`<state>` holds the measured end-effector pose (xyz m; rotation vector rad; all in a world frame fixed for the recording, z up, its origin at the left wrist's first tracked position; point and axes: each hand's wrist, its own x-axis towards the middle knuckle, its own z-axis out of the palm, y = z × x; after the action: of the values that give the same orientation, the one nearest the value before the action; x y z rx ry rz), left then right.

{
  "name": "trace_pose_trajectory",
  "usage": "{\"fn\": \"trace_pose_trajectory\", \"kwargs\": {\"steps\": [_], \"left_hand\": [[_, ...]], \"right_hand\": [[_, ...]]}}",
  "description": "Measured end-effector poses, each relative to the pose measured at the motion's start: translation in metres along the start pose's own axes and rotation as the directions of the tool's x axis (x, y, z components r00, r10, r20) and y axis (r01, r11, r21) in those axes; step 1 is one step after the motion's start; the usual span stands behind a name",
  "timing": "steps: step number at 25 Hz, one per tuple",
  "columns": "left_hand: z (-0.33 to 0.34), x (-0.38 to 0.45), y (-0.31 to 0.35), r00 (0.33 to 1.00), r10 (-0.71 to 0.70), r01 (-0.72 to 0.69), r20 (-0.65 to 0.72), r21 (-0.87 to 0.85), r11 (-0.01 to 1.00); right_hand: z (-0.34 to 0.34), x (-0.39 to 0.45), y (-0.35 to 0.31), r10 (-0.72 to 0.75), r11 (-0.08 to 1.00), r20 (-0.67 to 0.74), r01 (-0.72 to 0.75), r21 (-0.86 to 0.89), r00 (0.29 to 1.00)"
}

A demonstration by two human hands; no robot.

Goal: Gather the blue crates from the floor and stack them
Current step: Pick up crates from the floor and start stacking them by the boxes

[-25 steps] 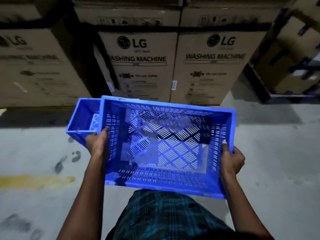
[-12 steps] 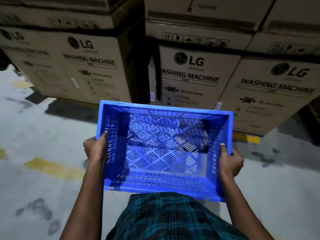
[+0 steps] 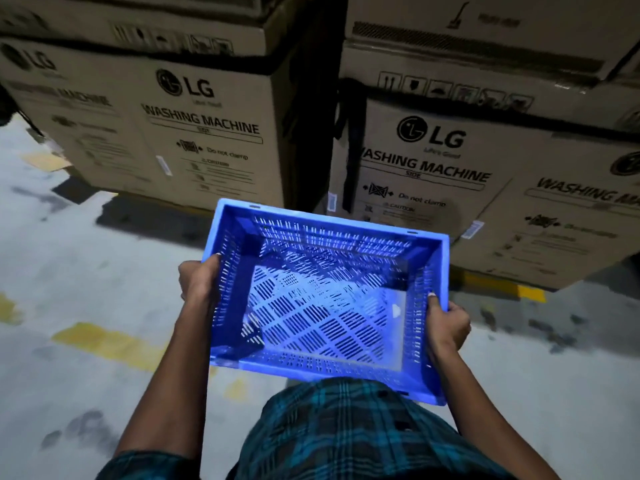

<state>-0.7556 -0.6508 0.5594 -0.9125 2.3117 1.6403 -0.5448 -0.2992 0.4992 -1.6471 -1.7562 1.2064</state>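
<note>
I carry one empty blue slotted crate [image 3: 325, 306] in front of my waist, its open top facing up. My left hand [image 3: 199, 280] grips its left wall, fingers curled over the rim. On the opposite side my right hand [image 3: 446, 322] holds the right wall, thumb on the inside. The crate's near edge rests close to my plaid shirt. No other blue crate shows in this view.
Tall cardboard washing machine boxes [image 3: 207, 133] stand in a row just ahead, with a dark gap [image 3: 311, 116] between two of them. Grey concrete floor [image 3: 86, 271] with worn yellow line marks [image 3: 104, 344] stretches to the left and right.
The view has swung left along the boxes with the crate still held. The second blue crate seen on the floor a second ago has dropped out of view.
</note>
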Motion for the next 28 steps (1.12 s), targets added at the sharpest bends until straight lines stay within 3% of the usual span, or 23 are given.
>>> {"fn": "trace_pose_trajectory", "kwargs": {"steps": [10, 19, 28], "left_hand": [[0.06, 0.087, 0.049, 0.997, -0.073, 0.073, 0.004, 0.058, 0.996], [0.111, 0.197, 0.058, 0.97, -0.186, 0.154, 0.155, 0.199, 0.968], [0.149, 0.251, 0.054, 0.961, -0.18, 0.085, 0.209, 0.394, 0.915]], "right_hand": [[0.077, 0.059, -0.044, 0.033, 0.989, 0.237, 0.002, -0.145, 0.971], [0.148, 0.062, -0.048, 0.187, 0.951, 0.165, -0.136, -0.278, 0.968], [0.19, 0.075, -0.063, 0.235, 0.906, 0.2, -0.139, -0.401, 0.951]]}}
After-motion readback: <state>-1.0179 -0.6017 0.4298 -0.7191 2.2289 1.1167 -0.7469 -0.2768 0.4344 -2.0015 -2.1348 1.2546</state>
